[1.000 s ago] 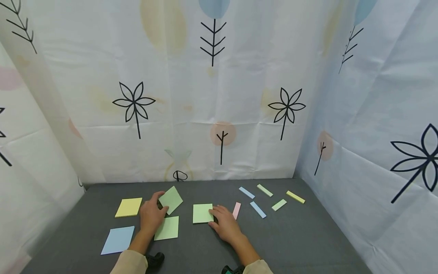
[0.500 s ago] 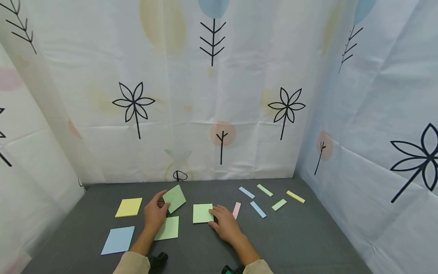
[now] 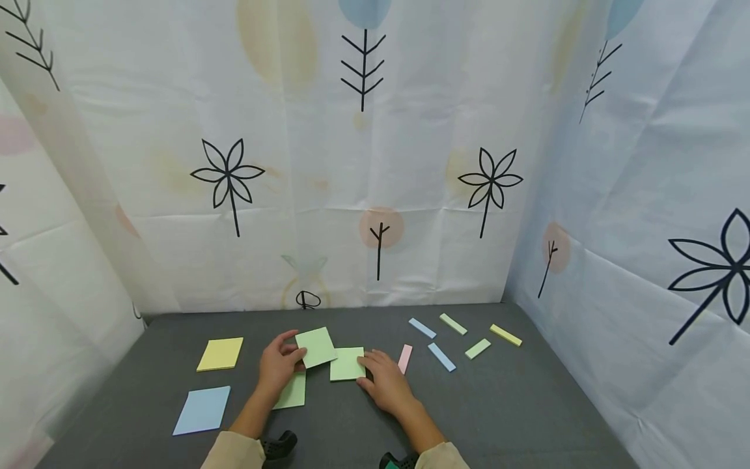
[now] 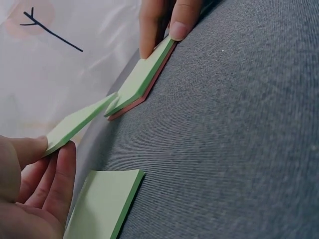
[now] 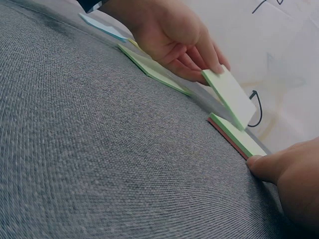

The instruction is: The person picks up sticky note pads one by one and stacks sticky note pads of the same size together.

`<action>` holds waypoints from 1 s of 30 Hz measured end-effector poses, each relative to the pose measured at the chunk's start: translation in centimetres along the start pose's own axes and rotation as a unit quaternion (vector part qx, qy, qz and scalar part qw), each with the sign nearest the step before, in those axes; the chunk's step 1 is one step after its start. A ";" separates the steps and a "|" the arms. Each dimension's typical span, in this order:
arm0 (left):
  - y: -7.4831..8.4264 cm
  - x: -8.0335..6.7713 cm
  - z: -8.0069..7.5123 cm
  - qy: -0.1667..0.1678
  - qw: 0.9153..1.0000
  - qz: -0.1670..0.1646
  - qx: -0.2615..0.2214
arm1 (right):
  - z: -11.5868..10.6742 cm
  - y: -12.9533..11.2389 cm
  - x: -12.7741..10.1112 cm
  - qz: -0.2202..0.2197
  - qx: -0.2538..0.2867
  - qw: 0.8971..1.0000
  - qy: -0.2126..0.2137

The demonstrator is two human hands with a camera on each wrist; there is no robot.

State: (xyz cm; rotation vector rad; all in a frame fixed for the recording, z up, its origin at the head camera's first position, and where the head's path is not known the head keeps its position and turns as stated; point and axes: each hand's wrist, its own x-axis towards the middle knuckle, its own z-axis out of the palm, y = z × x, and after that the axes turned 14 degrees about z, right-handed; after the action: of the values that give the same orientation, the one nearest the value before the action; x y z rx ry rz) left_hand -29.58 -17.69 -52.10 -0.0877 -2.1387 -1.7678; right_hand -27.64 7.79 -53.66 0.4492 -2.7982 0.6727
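My left hand (image 3: 277, 371) pinches a light green sticky note pad (image 3: 316, 346) by its left edge, thumb on top and fingers beneath. The pad is tilted, and its far corner touches or hovers just at the stack beside it. That stack is a green sticky note pad (image 3: 346, 365) lying on a reddish pad (image 5: 227, 138), whose edge shows in both wrist views. My right hand (image 3: 388, 385) holds the stack's right end between thumb and fingers. Another green pad (image 4: 104, 204) lies on the cloth below my left hand, partly covered by it in the head view.
Left on the grey cloth (image 3: 498, 417) lie a yellow pad (image 3: 220, 354) and a blue pad (image 3: 202, 410). Narrow strips lie right: pink (image 3: 405, 358), blue (image 3: 442, 357), green (image 3: 478, 348) and yellow (image 3: 506, 335), among others. A patterned white curtain (image 3: 410, 163) stands behind.
My left hand has carried its green pad rightward, from above the loose green pad to the edge of the stack, turning it flatter. My right hand has stayed on the stack.
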 end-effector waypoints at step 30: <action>1.3 -1.6 4.1 -0.056 0.971 0.084 0.218 | 0.1 -0.1 0.1 0.011 -0.002 1.000 0.000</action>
State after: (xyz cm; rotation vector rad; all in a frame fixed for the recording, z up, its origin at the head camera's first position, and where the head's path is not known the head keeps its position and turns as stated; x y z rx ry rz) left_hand -28.75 -13.17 -52.04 -0.2512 -2.4662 -1.1948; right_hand -27.71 7.63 -53.64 0.4176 -2.8076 0.6705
